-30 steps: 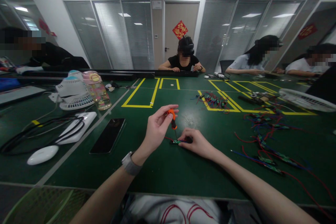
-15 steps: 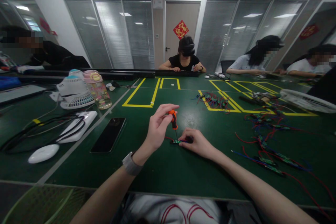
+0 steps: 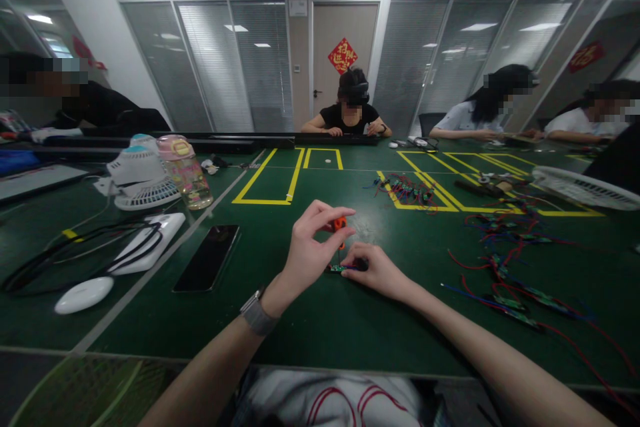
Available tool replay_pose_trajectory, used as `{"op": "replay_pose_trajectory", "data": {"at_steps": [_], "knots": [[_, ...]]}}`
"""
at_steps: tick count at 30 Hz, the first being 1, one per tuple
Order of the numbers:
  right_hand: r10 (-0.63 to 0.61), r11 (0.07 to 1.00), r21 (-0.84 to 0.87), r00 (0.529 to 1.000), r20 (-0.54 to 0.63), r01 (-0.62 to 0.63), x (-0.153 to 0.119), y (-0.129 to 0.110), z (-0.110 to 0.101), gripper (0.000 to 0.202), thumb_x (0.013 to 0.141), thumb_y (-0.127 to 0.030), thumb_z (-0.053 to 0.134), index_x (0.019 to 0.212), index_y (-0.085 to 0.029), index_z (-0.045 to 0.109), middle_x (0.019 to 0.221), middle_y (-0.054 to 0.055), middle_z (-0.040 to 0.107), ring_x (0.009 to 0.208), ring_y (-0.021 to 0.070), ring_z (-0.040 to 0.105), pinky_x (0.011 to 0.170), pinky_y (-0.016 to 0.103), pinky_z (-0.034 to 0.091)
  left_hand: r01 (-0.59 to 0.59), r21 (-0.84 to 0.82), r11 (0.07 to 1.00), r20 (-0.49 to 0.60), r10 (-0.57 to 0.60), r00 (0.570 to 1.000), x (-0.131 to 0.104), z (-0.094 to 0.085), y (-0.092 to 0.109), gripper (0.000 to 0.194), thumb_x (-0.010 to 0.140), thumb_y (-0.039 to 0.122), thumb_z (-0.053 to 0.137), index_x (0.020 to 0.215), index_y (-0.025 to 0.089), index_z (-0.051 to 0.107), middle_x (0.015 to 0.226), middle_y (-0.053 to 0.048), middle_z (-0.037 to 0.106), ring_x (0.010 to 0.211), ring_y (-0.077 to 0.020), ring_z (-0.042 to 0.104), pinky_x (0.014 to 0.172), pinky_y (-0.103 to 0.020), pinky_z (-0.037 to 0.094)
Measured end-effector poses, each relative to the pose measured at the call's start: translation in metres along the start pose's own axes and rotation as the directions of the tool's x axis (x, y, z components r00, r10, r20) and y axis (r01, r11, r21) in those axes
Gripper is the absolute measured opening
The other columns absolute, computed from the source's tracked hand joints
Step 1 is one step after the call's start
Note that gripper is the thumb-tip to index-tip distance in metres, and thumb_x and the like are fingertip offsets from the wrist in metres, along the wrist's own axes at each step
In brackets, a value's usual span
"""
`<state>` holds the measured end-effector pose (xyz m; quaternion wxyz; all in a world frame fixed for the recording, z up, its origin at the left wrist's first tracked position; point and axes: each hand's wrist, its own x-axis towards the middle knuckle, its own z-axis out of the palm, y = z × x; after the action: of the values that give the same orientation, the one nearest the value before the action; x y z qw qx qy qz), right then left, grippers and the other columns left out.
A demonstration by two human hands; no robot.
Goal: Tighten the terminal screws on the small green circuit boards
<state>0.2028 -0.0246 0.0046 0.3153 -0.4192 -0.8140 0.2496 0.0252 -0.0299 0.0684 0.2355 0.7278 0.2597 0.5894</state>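
My left hand (image 3: 316, 243) has its thumb and fingers around the handle of an orange and black screwdriver (image 3: 341, 223). The screwdriver stands nearly upright, and its thin shaft runs down to a small green circuit board (image 3: 336, 269) on the table. My fingers cover part of the handle. Where exactly the tip touches the board is too small to tell. With its fingertips, my right hand (image 3: 379, 271) pinches the board's right end. Something dark, partly hidden, sits beneath the right fingers.
Wired circuit boards (image 3: 515, 307) lie scattered at the right, with another pile (image 3: 407, 192) farther back. A phone (image 3: 207, 258), a white mouse (image 3: 84, 295), cables, a bottle (image 3: 186, 173) and a white fan (image 3: 143, 173) occupy the left. Several people sit around the green table (image 3: 320, 340).
My left hand has moved slightly right and its fingers have shifted around the screwdriver, which now stands straighter. The right hand stays at the board.
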Motion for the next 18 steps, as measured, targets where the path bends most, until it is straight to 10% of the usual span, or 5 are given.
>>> {"op": "replay_pose_trajectory", "data": {"at_steps": [4, 11, 18], "knots": [[0.008, 1.0, -0.007, 1.0, -0.009, -0.008, 0.0, 0.0, 0.0, 0.003, 0.072, -0.016, 0.072, 0.075, -0.017, 0.07, 0.075, 0.002, 0.063, 0.072, 0.0166, 0.058, 0.066, 0.028, 0.045, 0.019, 0.026, 0.999, 0.112, -0.022, 0.993, 0.014, -0.002, 0.01, 0.027, 0.083, 0.022, 0.066, 0.109, 0.024, 0.068, 0.089, -0.003, 0.055, 0.078, -0.0134, 0.058, 0.066, -0.023, 0.053], [0.016, 1.0, -0.012, 1.0, -0.016, -0.016, 0.001, 0.001, 0.002, 0.004, 0.071, -0.014, 0.072, 0.073, -0.017, 0.07, 0.074, 0.003, 0.064, 0.071, 0.0166, 0.059, 0.067, 0.028, 0.045, -0.044, 0.035, 0.998, 0.534, 0.018, 0.845, 0.049, -0.013, 0.029, 0.042, 0.085, 0.004, 0.05, 0.12, 0.023, 0.064, 0.116, -0.008, 0.063, 0.103, -0.0192, 0.06, 0.09, -0.034, 0.05], [0.015, 1.0, 0.005, 1.0, 0.006, -0.015, 0.001, -0.003, -0.001, 0.003, 0.073, -0.014, 0.072, 0.076, -0.016, 0.071, 0.078, 0.003, 0.064, 0.071, 0.0155, 0.058, 0.066, 0.027, 0.045, 0.094, 0.009, 0.996, 0.377, -0.09, 0.922, 0.042, -0.024, 0.012, 0.027, 0.081, 0.012, 0.062, 0.105, 0.022, 0.07, 0.097, -0.005, 0.061, 0.088, -0.0158, 0.062, 0.071, -0.026, 0.055]]}}
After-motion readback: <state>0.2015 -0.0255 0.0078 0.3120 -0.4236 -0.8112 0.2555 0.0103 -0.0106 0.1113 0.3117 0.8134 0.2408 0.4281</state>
